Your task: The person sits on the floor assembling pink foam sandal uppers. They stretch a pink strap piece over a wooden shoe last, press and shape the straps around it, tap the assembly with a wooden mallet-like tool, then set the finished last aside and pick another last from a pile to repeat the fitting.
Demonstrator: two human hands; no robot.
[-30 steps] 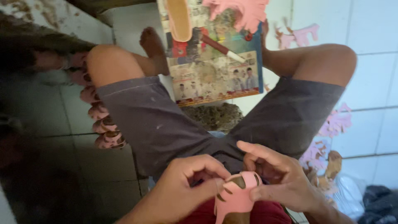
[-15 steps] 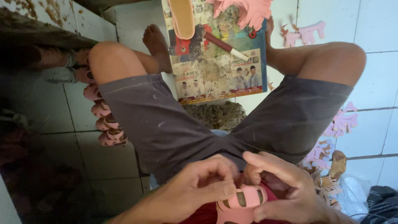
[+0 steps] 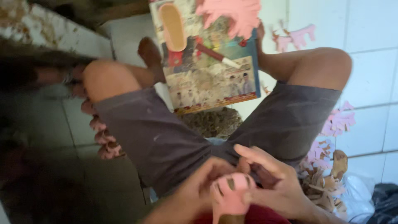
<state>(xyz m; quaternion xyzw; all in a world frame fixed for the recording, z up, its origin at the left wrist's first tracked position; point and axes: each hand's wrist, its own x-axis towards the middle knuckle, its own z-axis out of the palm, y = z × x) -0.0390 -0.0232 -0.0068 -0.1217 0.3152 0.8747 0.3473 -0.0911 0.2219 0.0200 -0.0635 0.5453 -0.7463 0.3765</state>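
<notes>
Fingers (image 3: 215, 182) of both hands grip pink cutout (image 3: 230, 197).

Pink foam cutout (image 3: 229, 198), slotted, upright, pinched between both hands

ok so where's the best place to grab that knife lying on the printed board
Probably by the dark red handle, coming from above on its upper-left end. The knife lies flat and slanted on the printed board, pale blade toward the lower right, so fingers pinching the handle's long sides stay away from the blade.
</notes>
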